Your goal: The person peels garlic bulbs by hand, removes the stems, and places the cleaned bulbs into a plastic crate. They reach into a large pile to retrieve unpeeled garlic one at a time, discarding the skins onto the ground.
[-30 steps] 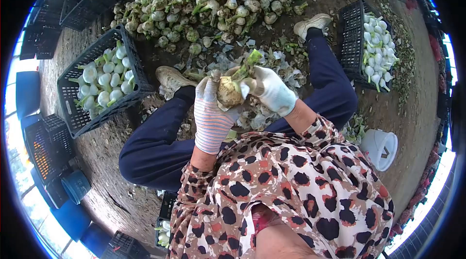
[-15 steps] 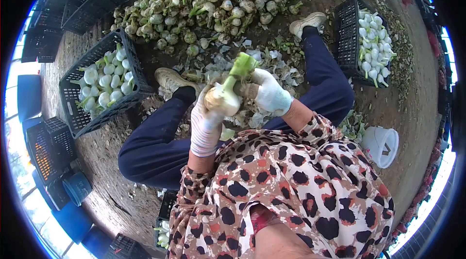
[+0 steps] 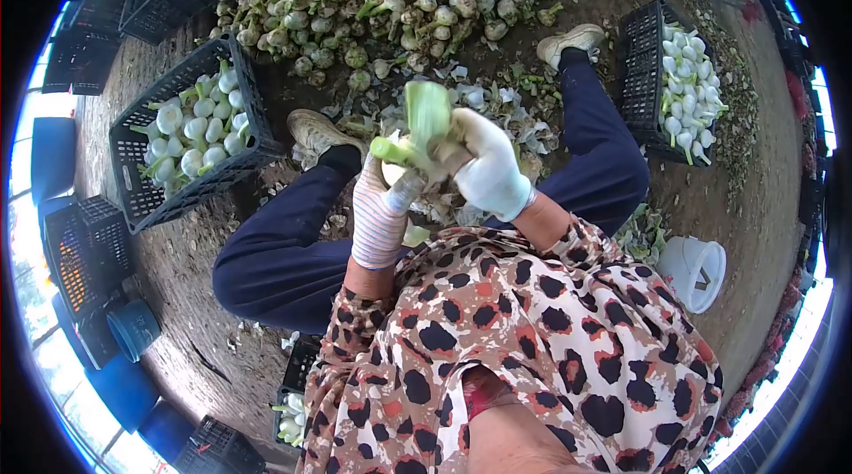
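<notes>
bulb [image 3: 397,174] is held between both gloved hands above the lap | left hand [image 3: 380,212] fingers are clamped beneath its white base | right hand [image 3: 486,168] fingers are closed over its outer skin, beside the green stalk [image 3: 426,110] | long axis runs up and away from the fingers | both hands are touching it

Compared with one second earlier, the bulb [image 3: 397,170] sits higher and turned, its green stalk [image 3: 426,110] now pointing up toward the camera, while the right hand [image 3: 488,168] covers more of it and apparently pulls at its outer skin.
</notes>
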Tool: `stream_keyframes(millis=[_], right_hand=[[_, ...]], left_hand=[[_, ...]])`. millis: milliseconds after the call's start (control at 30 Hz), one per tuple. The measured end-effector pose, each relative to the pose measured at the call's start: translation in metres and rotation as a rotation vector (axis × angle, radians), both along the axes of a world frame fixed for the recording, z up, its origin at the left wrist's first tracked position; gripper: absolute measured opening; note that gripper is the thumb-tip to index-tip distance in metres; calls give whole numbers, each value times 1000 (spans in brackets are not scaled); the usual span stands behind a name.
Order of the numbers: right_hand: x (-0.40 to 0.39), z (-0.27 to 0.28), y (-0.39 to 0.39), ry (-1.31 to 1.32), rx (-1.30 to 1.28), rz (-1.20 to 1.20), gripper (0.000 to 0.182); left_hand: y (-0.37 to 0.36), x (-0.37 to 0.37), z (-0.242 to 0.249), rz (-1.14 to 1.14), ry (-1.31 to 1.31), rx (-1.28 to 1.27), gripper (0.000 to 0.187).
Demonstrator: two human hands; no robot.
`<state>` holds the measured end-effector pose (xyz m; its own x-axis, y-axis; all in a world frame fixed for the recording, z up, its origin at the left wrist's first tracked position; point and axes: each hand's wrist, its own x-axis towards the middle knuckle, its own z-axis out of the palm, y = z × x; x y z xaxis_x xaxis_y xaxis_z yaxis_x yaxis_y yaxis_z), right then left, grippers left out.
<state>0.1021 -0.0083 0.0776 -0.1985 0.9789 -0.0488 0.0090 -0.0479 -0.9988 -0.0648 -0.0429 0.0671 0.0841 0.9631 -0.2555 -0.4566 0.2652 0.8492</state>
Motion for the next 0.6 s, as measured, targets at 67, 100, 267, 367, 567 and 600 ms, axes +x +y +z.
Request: stream_keyframes(millis=[67,100,267,367,567,600], right_hand=[[-2,-1,6,82,-21,-53,14],[-2,-2,11,165,-42,-109,13],[6,-79,36,-609,189,65,23],[20,-101,37,-1124,58,543,60],[38,-24,6,538,-427,338,74],[33,-10,2,832,-458,317,74]], left_hand=[[-3,-6,-5,-69,-27,37,86],[-3,-9,-6,-113,38,77,89],[-5,7,40,-273,185,199,125],[-8,12,47,-169,0,102,118],[5,2,-6,-27,454,400,89],[10,5,1,-25,603,494,80]])
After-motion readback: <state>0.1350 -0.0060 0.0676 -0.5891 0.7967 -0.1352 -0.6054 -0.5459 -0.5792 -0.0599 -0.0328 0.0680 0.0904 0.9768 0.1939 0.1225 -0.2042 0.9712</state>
